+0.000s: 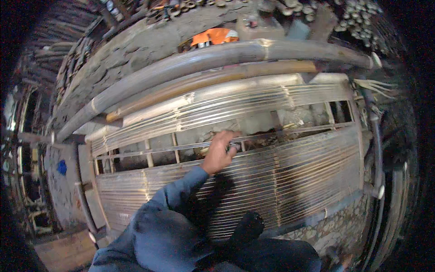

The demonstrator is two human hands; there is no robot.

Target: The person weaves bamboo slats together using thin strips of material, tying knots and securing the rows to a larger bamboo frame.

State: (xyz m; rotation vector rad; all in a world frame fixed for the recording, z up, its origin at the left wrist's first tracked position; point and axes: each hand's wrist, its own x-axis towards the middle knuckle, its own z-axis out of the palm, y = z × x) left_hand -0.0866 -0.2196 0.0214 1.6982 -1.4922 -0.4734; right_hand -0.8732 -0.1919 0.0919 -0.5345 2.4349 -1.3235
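My left hand (218, 153) reaches over the middle of a long bamboo bench. Its fingers and thumb close around a thin bamboo slat (294, 131) that runs lengthwise across an open gap. Below the gap lie rows of narrow slats (312, 167), tied by cross lashings (275, 181). More slats (235, 108) form a band above it. At the lower right edge a small skin-toned patch (346, 262) shows; I cannot make out whether it is my right hand or what it does.
Thick bamboo poles (181, 68) make the backrest. A dark shoe (248, 225) and my bent knee in blue cloth (167, 235) are over the near slats. Beyond stand an orange bag (215, 36) and stacked bamboo (360, 16). Stony ground (331, 226) shows at lower right.
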